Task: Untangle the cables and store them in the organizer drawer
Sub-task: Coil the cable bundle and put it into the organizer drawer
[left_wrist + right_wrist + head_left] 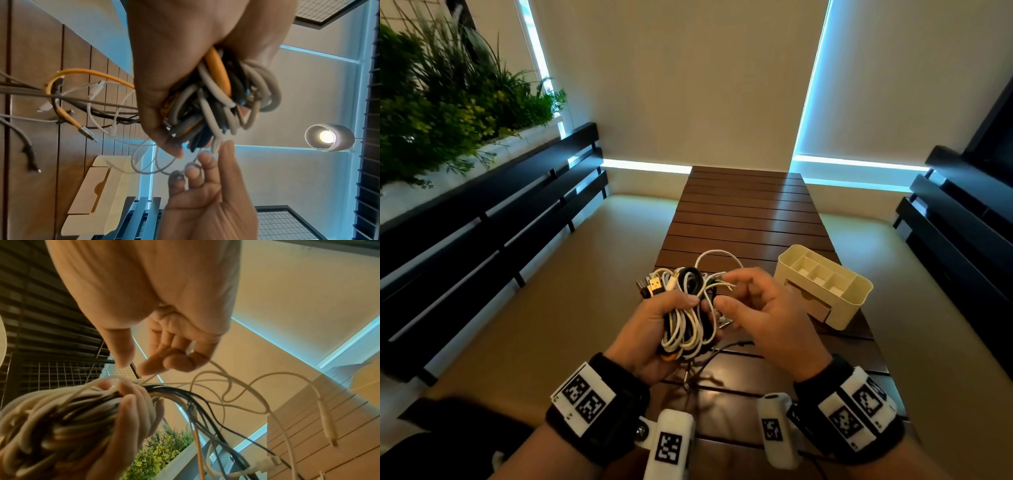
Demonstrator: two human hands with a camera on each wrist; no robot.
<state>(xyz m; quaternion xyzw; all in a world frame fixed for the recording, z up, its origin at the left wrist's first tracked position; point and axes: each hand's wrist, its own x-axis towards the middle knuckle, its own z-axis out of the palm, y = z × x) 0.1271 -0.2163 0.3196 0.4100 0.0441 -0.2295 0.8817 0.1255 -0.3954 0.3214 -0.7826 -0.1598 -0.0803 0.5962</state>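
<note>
My left hand [650, 325] grips a tangled bundle of white, black and orange cables [688, 322], held above the near end of the table. In the left wrist view the bundle [222, 100] fills the fist, and loose ends such as an orange cable with a jack plug [82, 129] hang toward the table. My right hand [756, 308] is just right of the bundle, its fingers [174, 360] curled round a thin white cable [265, 374] that loops out of the tangle. The cream organizer [856, 294] stands to the right, its drawer front [810, 305] facing me.
The slatted brown wooden table [750, 212] runs away from me. Black slatted benches flank it on the left [482, 233] and right [962, 222]. A planter with green plants [448, 96] sits behind the left bench. Dark cable ends [705, 370] trail on the table under my hands.
</note>
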